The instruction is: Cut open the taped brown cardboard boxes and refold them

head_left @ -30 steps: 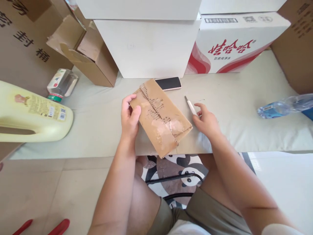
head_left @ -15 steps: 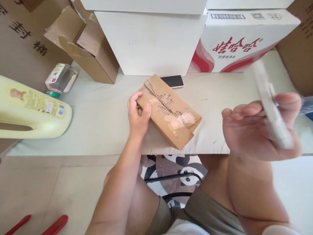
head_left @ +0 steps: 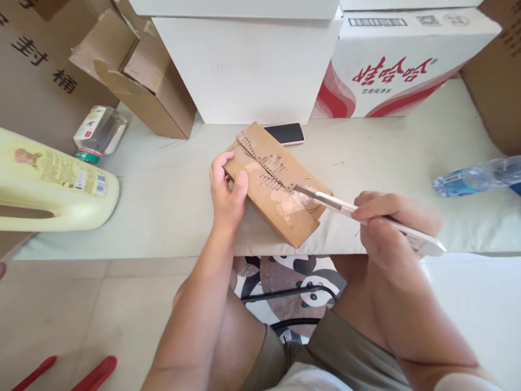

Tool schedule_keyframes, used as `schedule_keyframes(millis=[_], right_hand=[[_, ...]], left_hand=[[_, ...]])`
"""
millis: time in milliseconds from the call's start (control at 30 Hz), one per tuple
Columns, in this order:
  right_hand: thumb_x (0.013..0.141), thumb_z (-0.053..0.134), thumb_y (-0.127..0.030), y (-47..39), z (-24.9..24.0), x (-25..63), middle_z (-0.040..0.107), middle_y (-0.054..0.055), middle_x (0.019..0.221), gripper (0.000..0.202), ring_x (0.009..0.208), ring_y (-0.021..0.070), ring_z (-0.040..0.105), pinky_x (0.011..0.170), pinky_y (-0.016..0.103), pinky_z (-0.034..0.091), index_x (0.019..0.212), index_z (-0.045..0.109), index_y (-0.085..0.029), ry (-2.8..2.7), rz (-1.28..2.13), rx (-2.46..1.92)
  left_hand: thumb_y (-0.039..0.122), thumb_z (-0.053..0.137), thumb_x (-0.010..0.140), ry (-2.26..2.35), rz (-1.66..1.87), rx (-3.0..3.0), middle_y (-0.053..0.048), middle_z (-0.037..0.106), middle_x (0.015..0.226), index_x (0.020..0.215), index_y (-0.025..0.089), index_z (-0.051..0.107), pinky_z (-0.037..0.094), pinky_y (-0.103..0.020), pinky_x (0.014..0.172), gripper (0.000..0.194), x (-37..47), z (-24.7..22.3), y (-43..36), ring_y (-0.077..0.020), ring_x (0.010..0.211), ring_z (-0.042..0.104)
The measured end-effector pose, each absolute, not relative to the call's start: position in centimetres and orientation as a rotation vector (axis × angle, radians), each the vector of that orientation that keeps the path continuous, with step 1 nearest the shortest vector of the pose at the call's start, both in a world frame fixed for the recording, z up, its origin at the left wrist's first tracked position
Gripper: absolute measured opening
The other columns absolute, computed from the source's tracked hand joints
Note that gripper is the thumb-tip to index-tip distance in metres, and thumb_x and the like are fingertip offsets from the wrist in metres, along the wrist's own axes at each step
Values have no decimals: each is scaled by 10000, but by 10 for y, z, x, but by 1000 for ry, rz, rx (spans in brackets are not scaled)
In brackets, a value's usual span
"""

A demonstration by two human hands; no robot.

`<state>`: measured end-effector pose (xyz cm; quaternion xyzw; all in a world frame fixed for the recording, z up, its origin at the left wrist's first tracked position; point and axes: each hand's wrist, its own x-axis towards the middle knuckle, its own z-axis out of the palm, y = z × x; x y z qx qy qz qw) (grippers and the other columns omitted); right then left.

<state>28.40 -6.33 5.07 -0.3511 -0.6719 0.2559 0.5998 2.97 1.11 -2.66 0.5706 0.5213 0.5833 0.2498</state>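
A small brown cardboard box [head_left: 271,179] rests at a slant on the cloth-covered surface, its top seam torn ragged and patched with clear tape. My left hand [head_left: 228,190] grips its left end, thumb on the near side and fingers over the far edge. In my right hand [head_left: 393,225] is a white utility knife [head_left: 337,203], its blade extended. The blade tip points left and lies over the torn seam near the tape; whether it touches the cardboard I cannot tell. A phone [head_left: 285,133] lies face up behind the box, partly covered by it.
White cartons [head_left: 248,70] line the back, and an open cardboard box [head_left: 157,92] stands left of them. A large yellow jug [head_left: 61,182] and a clear jar [head_left: 100,133] lie at left. On the right lies a water bottle [head_left: 472,176]. The bench's front edge runs above my knees.
My right hand has come left and turned over, bringing the knife from upright at the right to over the box top. My left hand and the box have stayed nearly still.
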Motion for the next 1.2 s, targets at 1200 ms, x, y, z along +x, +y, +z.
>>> schedule_keyframes(millis=[1200], right_hand=[[786, 557, -105, -61, 52, 288, 407, -23, 499, 185, 411, 101, 272, 441, 291, 185, 674, 651, -218, -1436, 683, -686]], left_hand=[[758, 576, 861, 1406, 1560, 1533, -103, 583, 1269, 1287, 271, 547, 529, -406, 974, 648, 25, -27, 15, -255, 1117, 610]])
